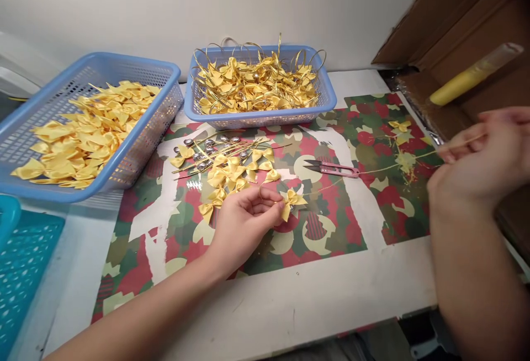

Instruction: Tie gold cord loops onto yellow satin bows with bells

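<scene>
My left hand (256, 209) pinches a yellow ribbon bow (295, 200) between thumb and fingers; a bit of silver shows beneath the bow. From it a thin yellow thread (381, 170) stretches right, passing by the thread snips (331, 168), to my right hand (492, 151). The fingers of that hand are closed on the thread, raised at the right edge. Just beyond my left hand lie several loose yellow bows (227, 172), with silver bells (202, 157) and gold wire ties (232, 148) among them. The snips have pink handles and dark blades pointing left.
One blue basket (260, 120) holds bows with gold ties; another blue basket (136, 157) holds plain bows. A teal basket (37, 250) stands at lower left. At right are thread scraps (406, 165), a yellow thread spool (467, 79) and a cardboard box (447, 24). Patterned paper (335, 228) covers the table.
</scene>
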